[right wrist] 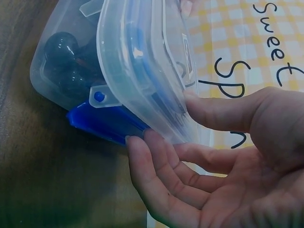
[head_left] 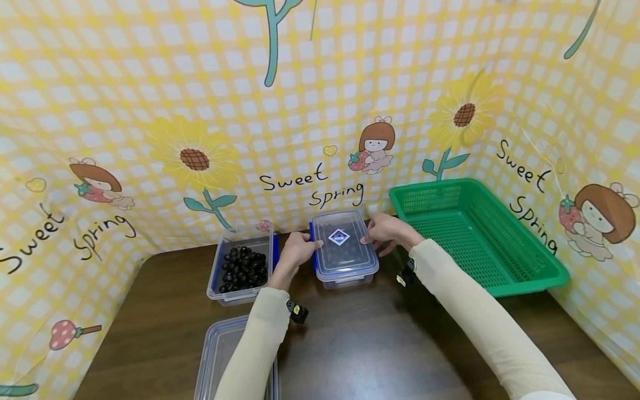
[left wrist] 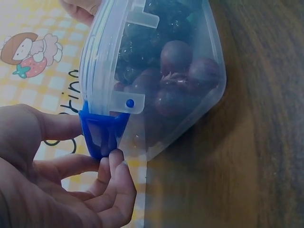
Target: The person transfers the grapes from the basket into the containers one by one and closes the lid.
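Observation:
A lidded clear food container (head_left: 345,261) with a diamond label stands at the back middle of the table, dark round grapes (left wrist: 175,61) visible through its wall. On its left side, my left hand (head_left: 296,253) holds the blue latch (left wrist: 102,135), thumb at the lid edge and curled fingertips at the latch's lower end. From the other side my right hand (head_left: 392,229) grips the container's edge. In the right wrist view, its thumb lies on the lid (right wrist: 173,61) and its fingertips touch the other blue latch (right wrist: 107,123), which slants outward from the wall.
Left of the hands stands a lidless clear container (head_left: 217,291) of dark round fruit (head_left: 244,269). A loose clear lid (head_left: 215,355) lies in front, partly behind the left sleeve. A green plastic basket (head_left: 530,286) sits at right. Yellow checked cloth (head_left: 300,111) borders the table.

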Demonstrator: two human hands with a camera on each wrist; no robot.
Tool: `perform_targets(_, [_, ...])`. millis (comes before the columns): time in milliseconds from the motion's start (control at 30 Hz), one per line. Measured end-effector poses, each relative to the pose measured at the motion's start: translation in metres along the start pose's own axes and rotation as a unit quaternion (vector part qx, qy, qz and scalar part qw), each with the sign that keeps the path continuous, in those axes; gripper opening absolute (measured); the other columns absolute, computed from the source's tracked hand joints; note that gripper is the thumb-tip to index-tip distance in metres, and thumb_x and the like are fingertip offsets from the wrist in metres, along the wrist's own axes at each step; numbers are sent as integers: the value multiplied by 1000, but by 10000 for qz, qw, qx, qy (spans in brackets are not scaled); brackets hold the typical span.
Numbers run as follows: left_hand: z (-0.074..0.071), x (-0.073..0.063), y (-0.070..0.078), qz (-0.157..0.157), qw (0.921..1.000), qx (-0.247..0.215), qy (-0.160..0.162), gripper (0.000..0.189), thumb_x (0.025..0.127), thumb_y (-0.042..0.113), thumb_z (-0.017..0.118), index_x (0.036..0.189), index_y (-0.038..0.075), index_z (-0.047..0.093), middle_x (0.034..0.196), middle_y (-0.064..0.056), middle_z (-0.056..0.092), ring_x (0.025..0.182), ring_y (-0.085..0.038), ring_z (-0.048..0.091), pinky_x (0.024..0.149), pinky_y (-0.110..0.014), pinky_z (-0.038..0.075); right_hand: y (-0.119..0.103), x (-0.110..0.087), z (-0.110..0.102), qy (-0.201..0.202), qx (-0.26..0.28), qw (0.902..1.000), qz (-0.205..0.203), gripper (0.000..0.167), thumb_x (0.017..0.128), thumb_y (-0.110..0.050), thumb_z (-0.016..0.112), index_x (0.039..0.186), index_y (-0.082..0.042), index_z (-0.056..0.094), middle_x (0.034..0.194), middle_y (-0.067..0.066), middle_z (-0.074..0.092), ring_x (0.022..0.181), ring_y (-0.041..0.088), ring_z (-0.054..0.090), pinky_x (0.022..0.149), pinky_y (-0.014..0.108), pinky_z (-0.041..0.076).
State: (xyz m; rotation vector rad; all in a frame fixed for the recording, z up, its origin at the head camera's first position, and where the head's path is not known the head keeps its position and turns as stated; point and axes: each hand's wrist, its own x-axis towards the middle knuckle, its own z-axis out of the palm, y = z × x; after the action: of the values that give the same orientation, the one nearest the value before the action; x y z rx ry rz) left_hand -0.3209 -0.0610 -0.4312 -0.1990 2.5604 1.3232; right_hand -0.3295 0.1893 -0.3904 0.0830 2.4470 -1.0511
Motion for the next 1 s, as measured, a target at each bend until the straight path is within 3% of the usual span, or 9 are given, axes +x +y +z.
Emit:
perform_targets(33, [0, 0, 0, 4, 10000, -11, -11, 40, 102, 30, 71, 132, 3, 71, 140, -14, 63, 114, -28, 59, 101, -44, 49, 0, 0, 0, 9, -24, 10000, 9, 16, 102, -20, 71, 98, -6, 64, 105, 10, 66, 102, 33, 70, 84, 49, 66])
perform_targets(267, [-3, 0, -2, -56, 10000, -39, 5, 57, 102, 31, 71, 149, 3, 57, 155, -19, 55, 138, -33, 56, 118, -54, 46, -3, 2, 1, -11, -67, 10000, -2, 17, 102, -21, 72, 96, -6, 65, 103, 11, 67, 102, 32, 70, 82, 48, 66])
perform_targets(467, [-1, 2, -4, -42, 9993, -364, -85, 48, 103, 29, 70, 141, 0, 62, 129, -18, 65, 105, -27, 62, 99, -44, 54, -1, 5, 1, -2, 5, 10000, -25, 18, 100, -21, 74, 92, -8, 63, 101, 9, 66, 104, 34, 71, 85, 49, 66])
perform_targets(533, [0, 3, -5, -81, 9985, -529, -126, 50, 103, 27, 69, 143, -1, 59, 129, -18, 65, 105, -25, 66, 100, -44, 57, 0, 6, 0, -5, -25, 10000, -31, 22, 99, -22, 75, 89, -9, 60, 102, 10, 66, 106, 34, 70, 86, 49, 65])
perform_targets(667, [1, 6, -5, -190, 9961, -835, -212, 56, 104, 25, 68, 150, -3, 51, 141, -20, 61, 120, -30, 68, 108, -48, 56, 2, 8, -1, -78, -16, 9999, -77, 25, 99, -23, 75, 111, -4, 64, 119, 15, 67, 114, 35, 69, 87, 45, 65])
perform_targets(800, [2, 8, -6, -254, 9942, -1019, -245, 61, 104, 24, 68, 154, -3, 45, 145, -22, 59, 125, -34, 67, 108, -48, 57, 5, 12, -3, -296, 320, 9990, 35, 64, 100, -22, 74, 151, 4, 46, 144, 21, 58, 124, 37, 66, 91, 44, 64])
perform_targets(867, [3, 8, -7, -301, 9929, -1125, -253, 64, 104, 25, 69, 156, -1, 42, 143, -22, 60, 125, -34, 67, 107, -48, 57, 7, 15, -4, -447, 540, 9975, 101, 73, 101, -20, 73, 158, 5, 36, 149, 24, 54, 126, 38, 65, 93, 45, 63])
perform_targets(1000, [4, 8, -10, -301, 9908, -1292, -280, 72, 103, 26, 70, 162, 5, 36, 143, -21, 61, 125, -34, 68, 107, -49, 57, 10, 20, -5, -692, 912, 9933, 166, 71, 101, -16, 71, 157, 7, 33, 146, 26, 55, 125, 39, 66, 95, 47, 63])
